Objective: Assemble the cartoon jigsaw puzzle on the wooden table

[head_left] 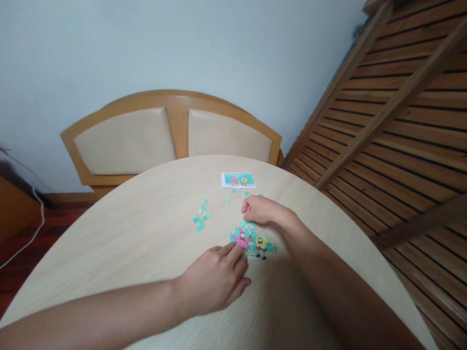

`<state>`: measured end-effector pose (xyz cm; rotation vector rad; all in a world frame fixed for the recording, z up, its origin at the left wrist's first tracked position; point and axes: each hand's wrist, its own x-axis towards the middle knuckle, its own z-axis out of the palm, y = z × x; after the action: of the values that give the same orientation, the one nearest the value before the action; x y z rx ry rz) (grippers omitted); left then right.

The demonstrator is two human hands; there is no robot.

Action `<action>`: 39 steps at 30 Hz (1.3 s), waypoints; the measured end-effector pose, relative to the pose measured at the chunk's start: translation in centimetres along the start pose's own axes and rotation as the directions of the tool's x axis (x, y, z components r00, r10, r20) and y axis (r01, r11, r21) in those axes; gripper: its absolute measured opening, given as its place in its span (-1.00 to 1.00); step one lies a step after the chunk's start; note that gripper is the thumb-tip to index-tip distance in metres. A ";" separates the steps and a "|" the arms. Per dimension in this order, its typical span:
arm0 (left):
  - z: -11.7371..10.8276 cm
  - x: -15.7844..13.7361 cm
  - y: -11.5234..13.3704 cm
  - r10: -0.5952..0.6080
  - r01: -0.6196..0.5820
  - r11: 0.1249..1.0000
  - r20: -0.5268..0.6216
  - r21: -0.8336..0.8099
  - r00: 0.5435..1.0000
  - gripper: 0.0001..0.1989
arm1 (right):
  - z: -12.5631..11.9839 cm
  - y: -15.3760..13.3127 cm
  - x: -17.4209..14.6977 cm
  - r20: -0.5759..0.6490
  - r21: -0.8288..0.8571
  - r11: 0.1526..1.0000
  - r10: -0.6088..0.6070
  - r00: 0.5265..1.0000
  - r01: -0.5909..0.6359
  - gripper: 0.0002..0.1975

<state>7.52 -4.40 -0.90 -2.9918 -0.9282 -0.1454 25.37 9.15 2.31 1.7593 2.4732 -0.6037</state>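
A partly joined jigsaw puzzle (251,240) lies on the table, with a pink starfish figure, a yellow square figure and a pale green figure on a teal ground. My left hand (217,277) rests palm down at its lower left, fingertips on the joined part by the starfish and the thumb apart. Just above the puzzle's top edge is my right hand (264,210), fingers curled together. Whatever those fingers may hold is hidden. Loose teal puzzle pieces (201,217) lie in a cluster to the left.
A printed picture card (239,180) of the same figures lies at the back of the round wooden table (146,233). A few stray puzzle pieces (234,191) sit in front of it. Behind stands a padded bench back (178,129); wooden slats (394,116) rise at the right.
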 end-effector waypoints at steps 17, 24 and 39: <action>0.5 -0.1 -0.2 0.006 -0.009 0.999 -0.072 -0.048 0.997 -0.71 | -0.7 -0.2 -0.6 0.058 0.329 0.918 -0.252 0.966 0.220 -0.83; 0.4 -0.1 -0.2 0.002 -0.005 0.999 -0.039 -0.054 0.999 -0.69 | -0.3 0.1 -0.3 0.183 0.390 0.880 -0.362 0.914 0.271 -0.85; 0.3 -0.1 -0.1 0.003 -0.004 0.999 -0.036 -0.038 0.999 -0.69 | 0.3 -0.3 -0.2 0.118 0.284 0.904 -0.364 0.924 0.320 -0.85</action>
<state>7.42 -4.35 -1.26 -3.0141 -0.9276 -0.2183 25.08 8.82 2.19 1.2673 2.6997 -1.1001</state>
